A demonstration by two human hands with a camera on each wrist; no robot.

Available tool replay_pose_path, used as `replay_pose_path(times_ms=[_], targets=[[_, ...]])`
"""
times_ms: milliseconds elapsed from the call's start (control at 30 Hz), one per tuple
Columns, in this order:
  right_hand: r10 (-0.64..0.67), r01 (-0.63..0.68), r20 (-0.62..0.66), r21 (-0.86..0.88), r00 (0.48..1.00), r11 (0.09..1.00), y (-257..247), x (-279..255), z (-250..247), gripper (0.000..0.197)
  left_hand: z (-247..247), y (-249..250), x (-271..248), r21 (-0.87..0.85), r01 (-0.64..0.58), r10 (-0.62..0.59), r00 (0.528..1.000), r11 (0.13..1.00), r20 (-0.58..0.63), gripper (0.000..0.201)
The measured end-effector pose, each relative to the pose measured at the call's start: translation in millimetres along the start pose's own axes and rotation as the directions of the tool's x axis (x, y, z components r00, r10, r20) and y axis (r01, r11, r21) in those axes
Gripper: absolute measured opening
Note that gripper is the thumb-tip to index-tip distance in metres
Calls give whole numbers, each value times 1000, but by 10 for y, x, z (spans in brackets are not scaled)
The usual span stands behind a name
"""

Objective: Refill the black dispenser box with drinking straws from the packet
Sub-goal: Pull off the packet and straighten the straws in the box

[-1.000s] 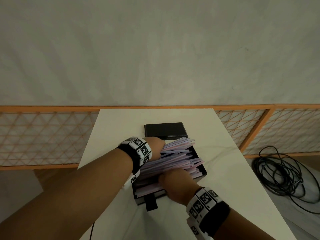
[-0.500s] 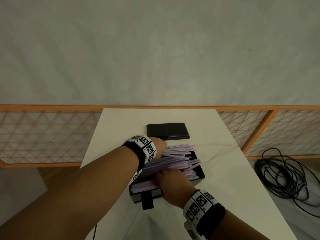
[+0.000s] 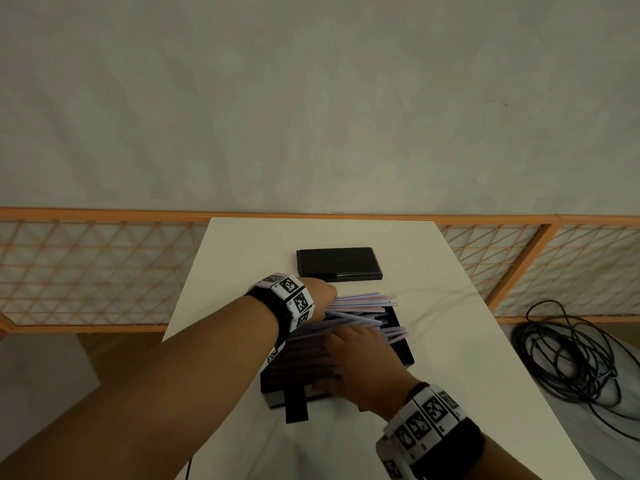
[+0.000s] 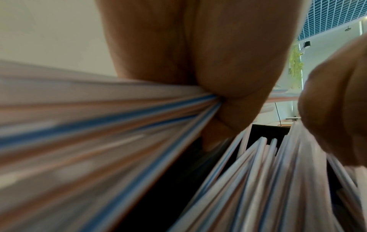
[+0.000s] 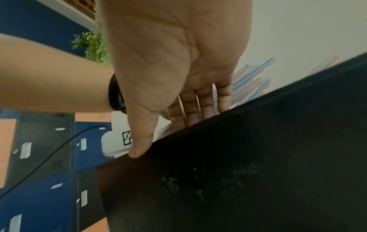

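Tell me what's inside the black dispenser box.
The black dispenser box holds pink and blue drinking straws, some poking past its rim. The right hand covers the middle; the box floor is hidden.

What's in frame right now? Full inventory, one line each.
dispenser box: 1, black, open, table centre
straws: many, count unclear, pink, blue and white, piled in the box, some ends past its right edge
lid: 1, black, flat on table behind the box
table: 1, white
lattice fence: orange, behind table
cable: coiled, black, floor right
left hand: grips a bunch of straws at box's far-left end
right hand: fingers straight, on straws at the near side
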State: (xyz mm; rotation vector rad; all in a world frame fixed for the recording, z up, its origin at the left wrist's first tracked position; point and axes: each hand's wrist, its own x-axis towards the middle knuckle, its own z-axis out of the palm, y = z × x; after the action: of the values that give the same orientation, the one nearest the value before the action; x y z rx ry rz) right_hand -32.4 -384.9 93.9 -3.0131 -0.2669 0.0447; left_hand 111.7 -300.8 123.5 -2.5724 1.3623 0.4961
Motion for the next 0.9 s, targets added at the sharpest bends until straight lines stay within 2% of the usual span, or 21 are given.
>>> replay_pose_path(times_ms=[67,133,167,200,267,333,433,500,567,600,667,700,733,800,900], targets=[[116,-111,-189,39,975,993,103,-103,16,46,9,-14,-18,-13,1,-1,1000,1000,4,22],[299,-276,-384,115,874,954,248,-204,109,40,28,-38,-24,-32,6,-6,1000,999,0,22],[391,-357,-419,160,819,920,305,-244,154,46,30,-43,-24,-38,8,-8,1000,999,-4,22],[471,-429,-381,195,795,882,340,-266,195,59,37,-50,-18,-40,9,-10,1000,999,-8,23],[569,-531,-215,214,793,820,357,-299,269,88,39,-41,2,-41,8,-8,1000,999,1,23],[579,-560,-42,208,814,802,336,-300,298,106,31,-23,21,-40,3,-3,1000,999,13,24],[539,-538,20,99,842,837,328,-270,247,117,16,-8,26,-41,13,-13,1000,999,-5,30],[500,-505,66,88,863,859,389,-278,198,111,15,-10,34,-46,28,-28,1000,999,-3,34],[501,-506,80,222,862,834,467,-315,115,97,20,-6,42,-56,43,-43,999,998,-3,33],[538,-523,51,329,841,786,506,-331,57,81,22,2,43,-63,49,-49,999,997,-6,33],[649,-521,-34,564,760,641,588,-320,-52,44,33,25,40,-78,59,-59,998,995,-6,36],[687,-487,-61,660,724,572,628,-284,-92,37,38,42,37,-77,64,-65,998,995,-3,36],[706,-450,-61,731,706,513,656,-230,-131,38,51,51,37,-72,69,-70,998,995,0,35],[695,-384,-44,808,717,447,684,-96,-188,49,63,65,35,-57,88,-86,996,995,29,32],[602,-380,5,779,799,498,623,96,-210,59,61,93,28,-55,114,-111,992,992,56,33]])
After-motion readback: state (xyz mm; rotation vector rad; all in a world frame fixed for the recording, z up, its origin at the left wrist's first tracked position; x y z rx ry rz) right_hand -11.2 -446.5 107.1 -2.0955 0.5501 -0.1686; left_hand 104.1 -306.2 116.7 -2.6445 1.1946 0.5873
